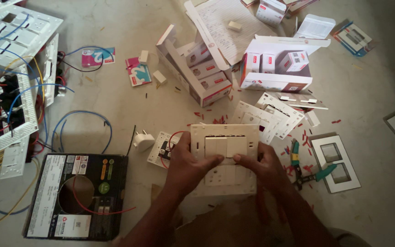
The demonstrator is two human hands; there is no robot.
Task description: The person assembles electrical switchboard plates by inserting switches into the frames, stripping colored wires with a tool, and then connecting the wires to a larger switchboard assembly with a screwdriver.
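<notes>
Plate: we find the switch plate (pixel 225 158) lying flat on the floor, between both hands.
Left hand (pixel 186 162): closed on its left edge, thumb on the rockers.
Right hand (pixel 264 164): closed on its right edge, equally near.

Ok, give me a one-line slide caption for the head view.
Both hands, left hand and right hand, press thumbs on a white switch plate above a floor strewn with boxes, wires and pliers.
</notes>
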